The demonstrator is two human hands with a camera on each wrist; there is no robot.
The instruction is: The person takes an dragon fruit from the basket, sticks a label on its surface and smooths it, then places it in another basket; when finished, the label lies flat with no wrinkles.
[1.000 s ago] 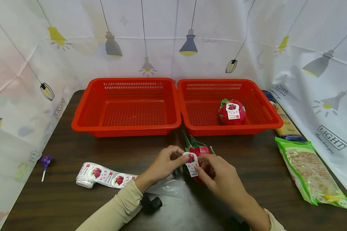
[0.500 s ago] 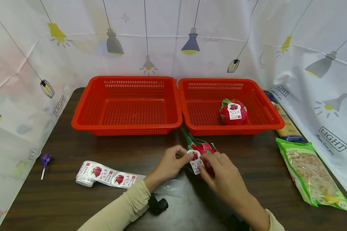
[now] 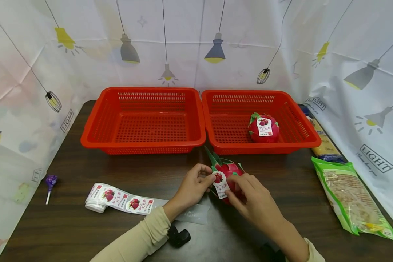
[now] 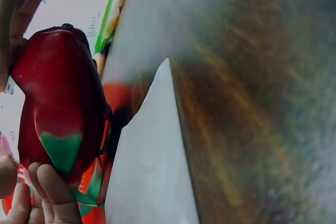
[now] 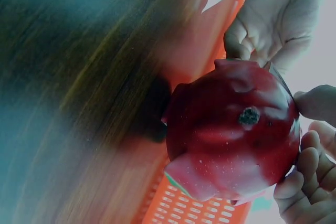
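In the head view, a red dragon fruit with green leaf tips lies on the dark wooden table, in front of the gap between two baskets. A white label sticker with a dragon fruit picture covers part of its near left side. My left hand pinches the sticker's upper left edge between thumb and forefinger. The thumb and forefinger of my right hand pinch its right edge. The right wrist view shows the fruit's blunt end facing the camera, with fingers of both hands around its upper side.
A left red basket and a right red basket stand behind; a labelled dragon fruit sits in the right one. A sticker roll trails its strip under my left forearm. A lollipop lies left; a green-edged food bag lies right.
Over the last second, both hands and the sticker have moved slightly right in the head view, with the sticker against the fruit. My grip stays much the same.
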